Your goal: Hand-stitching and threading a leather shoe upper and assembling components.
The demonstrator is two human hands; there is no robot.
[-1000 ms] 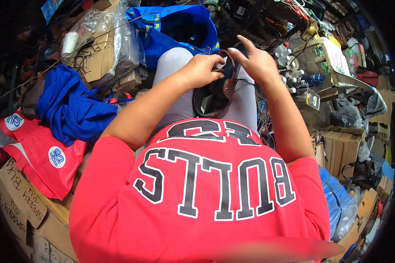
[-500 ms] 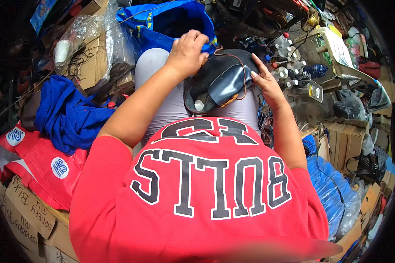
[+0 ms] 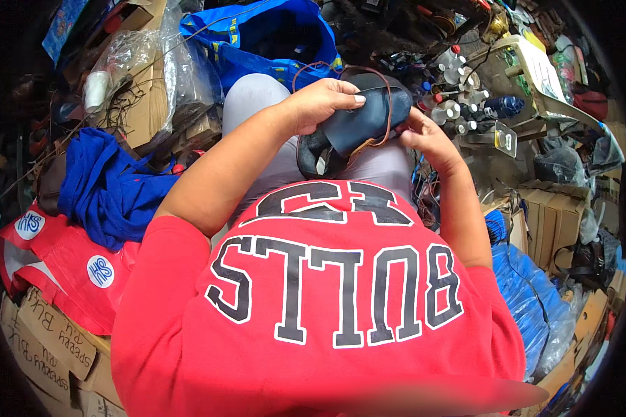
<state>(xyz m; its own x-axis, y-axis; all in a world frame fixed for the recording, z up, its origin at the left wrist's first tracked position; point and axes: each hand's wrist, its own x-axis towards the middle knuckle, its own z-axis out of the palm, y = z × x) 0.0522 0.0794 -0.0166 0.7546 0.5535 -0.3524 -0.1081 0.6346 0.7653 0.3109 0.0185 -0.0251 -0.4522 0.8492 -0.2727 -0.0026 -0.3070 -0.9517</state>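
Over my lap I hold a dark blue-black leather piece (image 3: 358, 128), shaped like a shoe upper, with a smooth panel on top. A thin brown cord (image 3: 389, 104) loops across it, and its near end shows a hollow with a small pale spot inside. My left hand (image 3: 323, 104) grips the far left side, thumb pressed on top and fingers underneath. At the right edge, my right hand (image 3: 428, 139) has its fingers curled against the piece, the tips partly hidden behind it.
Beyond my knees stands an open blue bag (image 3: 257, 42). Small bottles (image 3: 452, 108) cluster at the right, near a pale chair (image 3: 535, 76). Blue cloth (image 3: 108, 184) and a red bag (image 3: 69, 271) lie at my left; cardboard boxes (image 3: 546, 215) stand at my right.
The leather piece has turned and tilted, showing more of its smooth panel. My left hand has moved from its far edge onto its top; my right hand has shifted slightly lower along its side.
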